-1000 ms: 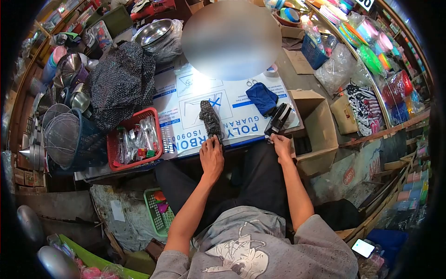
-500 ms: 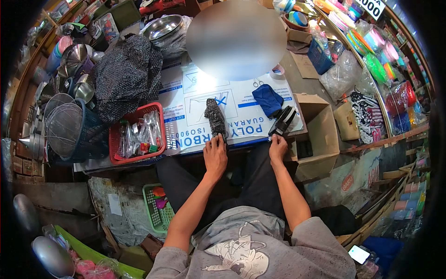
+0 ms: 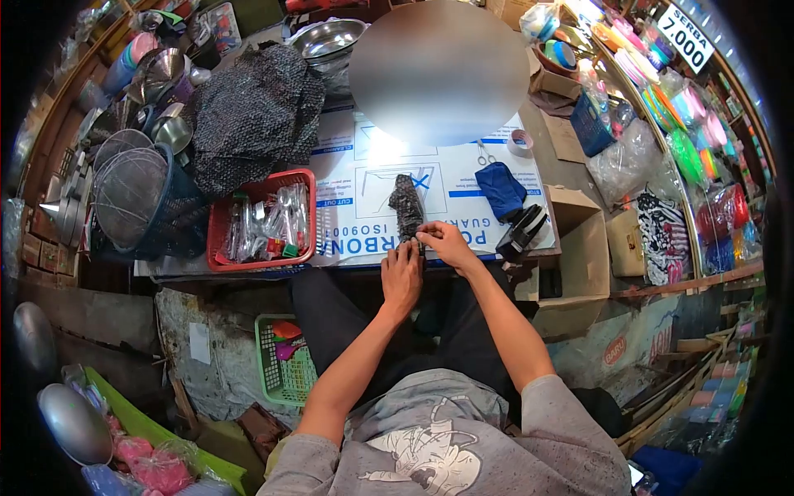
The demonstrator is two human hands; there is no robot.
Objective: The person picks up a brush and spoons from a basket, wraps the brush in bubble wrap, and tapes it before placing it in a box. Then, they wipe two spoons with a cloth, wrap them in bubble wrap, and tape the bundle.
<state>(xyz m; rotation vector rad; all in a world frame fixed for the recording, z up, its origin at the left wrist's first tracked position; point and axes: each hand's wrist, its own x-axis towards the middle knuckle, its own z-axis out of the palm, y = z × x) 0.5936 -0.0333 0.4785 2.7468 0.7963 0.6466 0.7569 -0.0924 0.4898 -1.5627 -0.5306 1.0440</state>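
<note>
In the head view, a dark, crinkled bundle (image 3: 405, 205) is lying lengthwise near the middle of the tabletop (image 3: 549, 169), its near end pointing toward the near edge. The left hand (image 3: 401, 279) is resting at that end, its fingers lying close together over it; whether they are gripping it cannot be told. The right hand (image 3: 449, 246) is reaching in from the right, thumb and forefinger nearly meeting beside the same end; whether they are pinching anything cannot be told.

A printed sheet (image 3: 337, 219) is lying under the bundle. Toward the right edge, a black object (image 3: 523, 231) is lying just beside a blue cloth item (image 3: 500, 188), nearer the near right corner, while scissors (image 3: 486, 157) and a tape roll (image 3: 519, 143) are lying farther back. Toward the left, a red basket (image 3: 312, 202) is standing by the near edge, holding packaged utensils (image 3: 281, 219), and a dark patterned cloth (image 3: 256, 116) is lying behind it. A cardboard box (image 3: 583, 285) is standing open beyond the right edge.
</note>
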